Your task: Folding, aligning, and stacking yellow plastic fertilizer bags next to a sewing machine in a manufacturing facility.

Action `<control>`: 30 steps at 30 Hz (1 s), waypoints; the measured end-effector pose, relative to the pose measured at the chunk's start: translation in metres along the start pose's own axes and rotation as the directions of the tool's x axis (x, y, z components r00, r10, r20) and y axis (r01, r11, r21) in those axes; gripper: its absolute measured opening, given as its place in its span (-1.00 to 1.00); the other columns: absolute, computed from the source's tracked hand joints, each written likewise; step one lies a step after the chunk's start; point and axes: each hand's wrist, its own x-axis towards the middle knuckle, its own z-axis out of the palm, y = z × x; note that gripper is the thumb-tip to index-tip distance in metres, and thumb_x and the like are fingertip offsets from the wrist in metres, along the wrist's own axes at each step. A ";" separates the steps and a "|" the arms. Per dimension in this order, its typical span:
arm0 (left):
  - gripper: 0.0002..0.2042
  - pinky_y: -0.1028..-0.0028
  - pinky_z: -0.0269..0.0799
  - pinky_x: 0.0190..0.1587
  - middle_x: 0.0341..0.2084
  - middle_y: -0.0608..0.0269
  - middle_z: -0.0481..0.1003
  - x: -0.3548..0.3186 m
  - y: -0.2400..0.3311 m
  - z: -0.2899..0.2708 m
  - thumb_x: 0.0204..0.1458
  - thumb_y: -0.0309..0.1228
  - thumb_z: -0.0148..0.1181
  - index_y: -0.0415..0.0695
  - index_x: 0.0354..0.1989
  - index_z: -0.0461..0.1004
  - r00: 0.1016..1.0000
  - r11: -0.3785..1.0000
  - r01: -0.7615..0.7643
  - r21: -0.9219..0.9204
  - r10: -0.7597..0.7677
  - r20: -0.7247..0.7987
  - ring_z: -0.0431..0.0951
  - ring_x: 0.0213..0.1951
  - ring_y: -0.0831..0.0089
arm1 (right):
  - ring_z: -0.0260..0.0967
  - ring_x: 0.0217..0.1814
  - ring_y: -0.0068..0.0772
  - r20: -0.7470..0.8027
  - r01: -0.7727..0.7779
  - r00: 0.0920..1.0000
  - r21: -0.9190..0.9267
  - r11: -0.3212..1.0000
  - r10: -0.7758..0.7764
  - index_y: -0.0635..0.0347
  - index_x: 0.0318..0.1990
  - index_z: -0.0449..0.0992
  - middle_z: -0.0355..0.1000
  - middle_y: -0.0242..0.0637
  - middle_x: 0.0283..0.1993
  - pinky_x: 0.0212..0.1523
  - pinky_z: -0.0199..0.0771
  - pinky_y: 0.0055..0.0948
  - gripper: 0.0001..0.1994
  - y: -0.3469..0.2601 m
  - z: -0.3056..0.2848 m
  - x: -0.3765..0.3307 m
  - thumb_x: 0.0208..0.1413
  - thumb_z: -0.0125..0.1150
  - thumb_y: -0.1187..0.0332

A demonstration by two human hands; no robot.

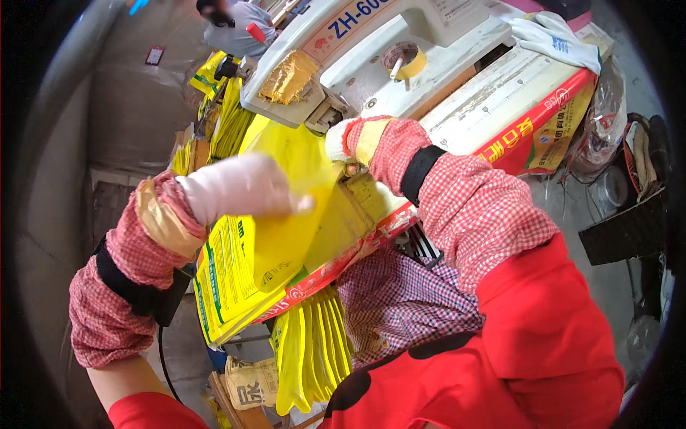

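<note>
My left hand [239, 187], in a pale glove and slightly blurred, is closed at the edge of a yellow printed bag [279, 247]. That bag is raised and bent over a stack of yellow bags [227, 282] on the worktable. Close to the needle end of a white sewing machine [429, 36], my right hand [343, 143] rests by the bag's far part, also gloved. Its fingers are mostly hidden behind the wrist and sleeve. Yellow material [296, 154] runs under the machine head between both hands.
Folded yellow bags [311, 350] hang below the table's front edge. A tape roll [404, 61] sits on the machine bed, and white gloves [557, 43] lie at the far right. More yellow bags [225, 118] stand behind the machine head. Another person [239, 28] is at the back.
</note>
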 end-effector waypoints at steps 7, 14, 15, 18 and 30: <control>-0.79 0.32 0.41 -0.51 -0.68 0.21 0.50 -0.012 0.050 0.057 -0.22 -0.21 0.16 -0.09 -0.63 0.54 0.902 0.771 -0.325 0.547 0.079 0.425 0.53 -0.56 0.22 | 0.43 -0.45 -0.19 -0.086 0.178 0.982 0.093 0.980 -0.171 0.18 -0.52 0.51 0.45 -0.22 -0.52 -0.45 0.40 -0.33 -0.88 -0.007 -0.020 0.012 -0.27 0.21 0.35; -0.79 0.22 0.43 -0.45 -0.66 0.09 0.48 0.036 0.085 0.069 -0.24 -0.22 0.18 -0.13 -0.62 0.54 0.856 0.830 -0.460 0.316 0.321 0.405 0.51 -0.53 0.09 | 0.42 -0.46 -0.18 -0.195 0.439 0.893 0.192 0.877 -0.405 0.20 -0.51 0.50 0.45 -0.20 -0.52 -0.46 0.39 -0.32 -0.85 -0.121 0.064 -0.058 -0.24 0.22 0.33; -0.75 0.22 0.43 -0.43 -0.65 0.07 0.48 0.038 0.083 0.062 -0.21 -0.20 0.17 -0.15 -0.59 0.53 0.857 0.846 -0.434 0.311 0.281 0.432 0.51 -0.51 0.06 | 0.42 -0.47 -0.18 -0.220 0.479 0.873 0.214 0.852 -0.436 0.20 -0.51 0.50 0.44 -0.19 -0.52 -0.46 0.39 -0.31 -0.85 -0.119 0.069 -0.057 -0.24 0.22 0.33; -0.65 0.20 0.40 -0.36 -0.63 0.06 0.48 0.034 0.058 0.026 -0.20 -0.06 0.17 -0.15 -0.54 0.55 0.869 0.871 -0.317 0.375 0.108 0.484 0.49 -0.47 0.04 | 0.41 -0.47 -0.17 -0.301 0.618 0.781 0.251 0.745 -0.547 0.21 -0.50 0.50 0.44 -0.19 -0.51 -0.46 0.39 -0.31 -0.84 -0.096 0.035 0.026 -0.23 0.22 0.32; -0.79 0.22 0.39 -0.45 -0.71 0.12 0.43 0.048 0.050 0.050 -0.24 -0.22 0.18 -0.11 -0.66 0.51 0.867 0.814 -0.489 0.313 0.414 0.278 0.48 -0.55 0.14 | 0.40 -0.49 -0.14 -0.621 0.921 0.390 0.255 0.296 -0.680 0.25 -0.48 0.48 0.44 -0.15 -0.50 -0.48 0.38 -0.28 -0.80 -0.024 0.035 0.087 -0.20 0.23 0.29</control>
